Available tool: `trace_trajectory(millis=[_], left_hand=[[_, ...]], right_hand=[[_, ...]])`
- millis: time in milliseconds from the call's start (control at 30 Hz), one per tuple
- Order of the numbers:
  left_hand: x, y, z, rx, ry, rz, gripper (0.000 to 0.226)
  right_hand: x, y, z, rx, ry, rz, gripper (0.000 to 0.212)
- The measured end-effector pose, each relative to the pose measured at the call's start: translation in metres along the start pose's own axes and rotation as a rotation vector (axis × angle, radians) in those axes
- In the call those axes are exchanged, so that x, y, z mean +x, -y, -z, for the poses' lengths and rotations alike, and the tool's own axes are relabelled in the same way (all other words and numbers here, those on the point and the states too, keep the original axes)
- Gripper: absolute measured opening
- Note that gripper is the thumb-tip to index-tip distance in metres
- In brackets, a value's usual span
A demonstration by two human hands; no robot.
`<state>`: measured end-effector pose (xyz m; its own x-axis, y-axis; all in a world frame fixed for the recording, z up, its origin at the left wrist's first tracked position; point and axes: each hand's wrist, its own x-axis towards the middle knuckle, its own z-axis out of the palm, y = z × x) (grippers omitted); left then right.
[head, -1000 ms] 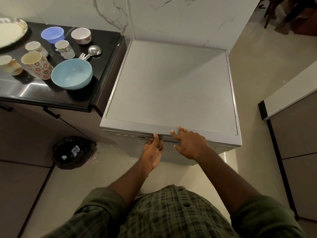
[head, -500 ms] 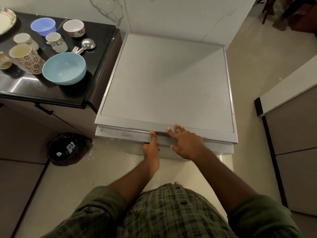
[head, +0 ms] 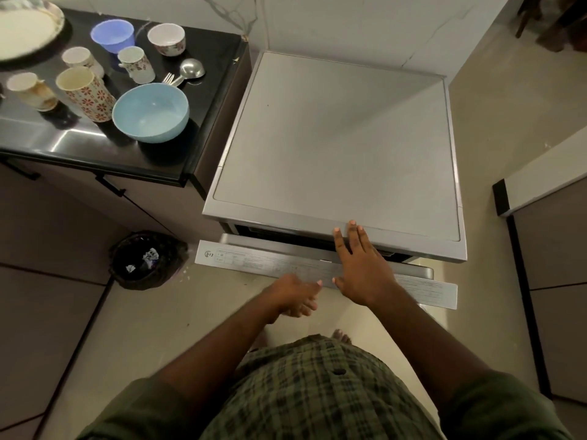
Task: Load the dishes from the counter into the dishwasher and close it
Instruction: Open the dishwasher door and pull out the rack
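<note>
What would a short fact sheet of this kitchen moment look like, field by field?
dishwasher door: tipped partly open at the top, dark gap showing behind it
left hand: below the door's top edge, fingers curled; blurred, grip unclear
right hand: fingers straight, tips on the dishwasher top
counter: blue bowl, cups, plate, spoon, all still unloaded
floor: dark bin with paper scraps

Beige tiled floor (head: 79,328), marble wall (head: 349,23), wastebasket (head: 144,260).
</note>
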<state>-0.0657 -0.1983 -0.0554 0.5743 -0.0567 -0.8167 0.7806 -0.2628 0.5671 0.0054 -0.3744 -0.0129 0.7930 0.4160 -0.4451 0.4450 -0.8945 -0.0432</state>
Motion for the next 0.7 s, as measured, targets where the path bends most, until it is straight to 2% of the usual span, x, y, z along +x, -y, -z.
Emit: trace_trajectory(millis=[33,133,167,200,233,300,367,467,700], left_hand=[[-0.004,-0.001,0.005,0.134,-0.095,-0.148,0.044],[-0.012,-0.007,0.028,0.513,-0.527,-0.547,0.021],[-0.010,-0.006,0.037,0.624,-0.616,-0.634,0.018],[-0.003,-0.002,0.044,0.732,-0.636,-0.660,0.027],[0.003,0.005,0.049,0.832,-0.590,-0.624,0.045],[0.011,0.023,0.053,1.017,-0.489,-0.532,0.075],[0.013,0.042,0.052,1.140,-0.449,-0.541,0.089],[0.011,0.061,0.053,1.211,-0.387,-0.566,0.102],[-0.005,0.104,0.045,1.287,-0.214,-0.530,0.114]], right_hand=[[-0.001,0.006,-0.005,0.004,-0.006,-0.014,0.109],[-0.003,0.030,-0.018,0.071,-0.007,-0.033,0.104],[-0.004,0.036,-0.023,0.084,-0.011,-0.032,0.099],[-0.005,0.041,-0.027,0.081,-0.021,-0.026,0.093],[-0.008,0.044,-0.032,0.067,-0.032,-0.023,0.087],[-0.011,0.049,-0.041,0.051,-0.038,-0.032,0.090],[-0.015,0.051,-0.052,0.052,-0.008,-0.022,0.098],[-0.025,0.056,-0.073,0.094,-0.012,-0.017,0.104],[-0.065,0.084,-0.113,0.128,0.035,-0.090,0.108]])
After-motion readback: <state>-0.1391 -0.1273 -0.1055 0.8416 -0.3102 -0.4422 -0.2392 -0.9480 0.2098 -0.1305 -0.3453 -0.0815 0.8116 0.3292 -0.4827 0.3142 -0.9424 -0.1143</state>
